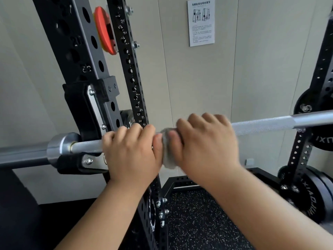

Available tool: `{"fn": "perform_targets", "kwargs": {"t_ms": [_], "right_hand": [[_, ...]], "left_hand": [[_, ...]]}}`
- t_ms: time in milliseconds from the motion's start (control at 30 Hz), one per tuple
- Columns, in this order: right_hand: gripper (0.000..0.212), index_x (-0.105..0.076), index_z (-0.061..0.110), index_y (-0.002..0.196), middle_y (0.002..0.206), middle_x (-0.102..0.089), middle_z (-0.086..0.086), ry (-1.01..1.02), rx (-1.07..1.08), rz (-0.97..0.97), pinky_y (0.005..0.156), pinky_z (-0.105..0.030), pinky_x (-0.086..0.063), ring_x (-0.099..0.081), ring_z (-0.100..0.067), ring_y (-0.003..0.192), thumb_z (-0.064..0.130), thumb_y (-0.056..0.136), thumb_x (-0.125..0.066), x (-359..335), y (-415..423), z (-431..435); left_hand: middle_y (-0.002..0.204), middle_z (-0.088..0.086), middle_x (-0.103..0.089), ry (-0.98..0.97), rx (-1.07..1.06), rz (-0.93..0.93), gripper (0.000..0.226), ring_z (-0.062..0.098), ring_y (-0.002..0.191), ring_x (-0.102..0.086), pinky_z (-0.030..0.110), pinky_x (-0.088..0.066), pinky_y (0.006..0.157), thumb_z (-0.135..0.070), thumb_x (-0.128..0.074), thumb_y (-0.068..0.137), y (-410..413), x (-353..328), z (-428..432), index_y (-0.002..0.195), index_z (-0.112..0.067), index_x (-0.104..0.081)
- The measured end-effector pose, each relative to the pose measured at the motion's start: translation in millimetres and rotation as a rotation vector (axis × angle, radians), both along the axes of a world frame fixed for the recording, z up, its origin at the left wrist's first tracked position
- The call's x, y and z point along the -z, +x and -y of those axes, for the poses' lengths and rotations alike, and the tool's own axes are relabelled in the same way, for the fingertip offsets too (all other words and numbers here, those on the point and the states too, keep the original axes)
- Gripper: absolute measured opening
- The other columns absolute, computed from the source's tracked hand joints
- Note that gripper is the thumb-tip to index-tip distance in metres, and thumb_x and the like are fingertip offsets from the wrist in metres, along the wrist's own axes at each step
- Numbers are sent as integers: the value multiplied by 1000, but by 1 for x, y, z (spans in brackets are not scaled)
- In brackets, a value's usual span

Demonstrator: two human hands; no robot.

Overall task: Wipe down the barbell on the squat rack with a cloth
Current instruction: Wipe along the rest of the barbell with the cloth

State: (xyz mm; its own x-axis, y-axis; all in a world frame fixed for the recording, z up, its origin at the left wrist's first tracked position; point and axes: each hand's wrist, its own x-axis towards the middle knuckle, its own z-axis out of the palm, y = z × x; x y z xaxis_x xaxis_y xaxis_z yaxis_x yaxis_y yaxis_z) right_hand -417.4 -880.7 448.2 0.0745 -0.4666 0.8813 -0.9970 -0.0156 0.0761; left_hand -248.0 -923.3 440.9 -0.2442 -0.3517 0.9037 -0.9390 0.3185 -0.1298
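Observation:
A silver barbell (266, 125) runs across the view, resting in the black J-hook (79, 109) of the squat rack upright (72, 51) at the left. My left hand (131, 150) grips the bare shaft just right of the hook and the bar's collar (59, 147). My right hand (205, 143) is wrapped over the shaft right beside it, holding a grey cloth (168, 157) around the bar. The cloth shows only between the two hands; the rest is hidden under my right palm. The right hand looks slightly blurred.
A second perforated upright (129, 60) stands behind, with an orange clip (104, 31) above. Black weight plates (313, 193) hang on the right upright (304, 152). Speckled rubber flooring (198, 222) lies below. A printed notice (201, 21) hangs on the wall.

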Motion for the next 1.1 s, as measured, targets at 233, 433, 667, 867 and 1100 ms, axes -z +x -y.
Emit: {"fn": "perform_targets", "kwargs": {"t_ms": [233,433,667,867,1100], "right_hand": [[59,-64,21,77,68,-58,4,2,-34,-73,67,-37,-42,-57,-27,64,61,108,-34,-3,-51,-1],[45,-60,16,74,74,-60,-4,-93,164,133,84,-45,-40,-57,-34,77,35,107,-36,3,-51,-15],[41,-67,20,87,82,-65,1,-51,-8,-73,79,-42,-46,-60,-27,76,40,108,-38,5,-43,-6],[35,-61,17,70,69,-58,0,-119,195,170,79,-42,-41,-53,-30,70,32,96,-43,1,-79,-18],[51,-67,20,87,87,-64,1,-80,36,46,94,-44,-43,-57,-27,86,57,106,-37,14,-46,-14]], "left_hand": [[43,-5,-43,186,9,109,55,21,38,-43,24,-30,48,-36,-30,102,1,-30,1,53,-18,-46],[56,0,-51,427,-29,49,53,20,53,-50,31,-39,54,-41,-22,100,-7,-53,-5,63,-17,-51],[70,-12,-47,158,139,68,38,17,66,-38,37,-32,67,-35,-28,105,-21,-18,-13,79,-26,-55],[50,-3,-47,383,4,67,52,22,46,-47,26,-39,49,-39,-25,97,-32,-43,-12,60,-17,-54],[57,3,-54,489,51,60,50,24,53,-52,30,-43,54,-39,-27,98,-31,-54,-9,62,-15,-51]]}}
